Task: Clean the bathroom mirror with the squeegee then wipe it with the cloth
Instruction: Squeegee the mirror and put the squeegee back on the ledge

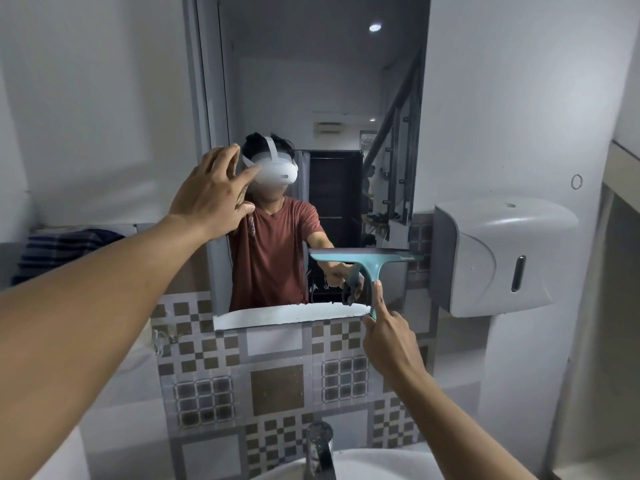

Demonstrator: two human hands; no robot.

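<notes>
Right hand [388, 336] is gripping the teal squeegee [367, 268] by the lower end of its handle, fingers wrapped round it w/ the index finger lying up along the stem. The squeegee blade is sitting roughly level against the lower right part of the mirror [322, 98], its right tip reaching the mirror's right edge, just beside the grey wall dispenser [498, 258].

Left hand [211, 195] is pressing flat on the mirror's left side, grip released, fingers spread & holding nothing; thumb is pointing right across the glass.

A white strip is running along the mirror's bottom edge, just under the squeegee handle. Below that, patterned brown & grey tiles [277, 386] are covering the wall down to the chrome tap [320, 452] & the white basin [381, 462] at the bottom of view.

A dark striped cloth [65, 251] is lying on the ledge at far left, well apart from both hands, partly hidden behind the left forearm. Can't tell if the glass is wet or dry
</notes>
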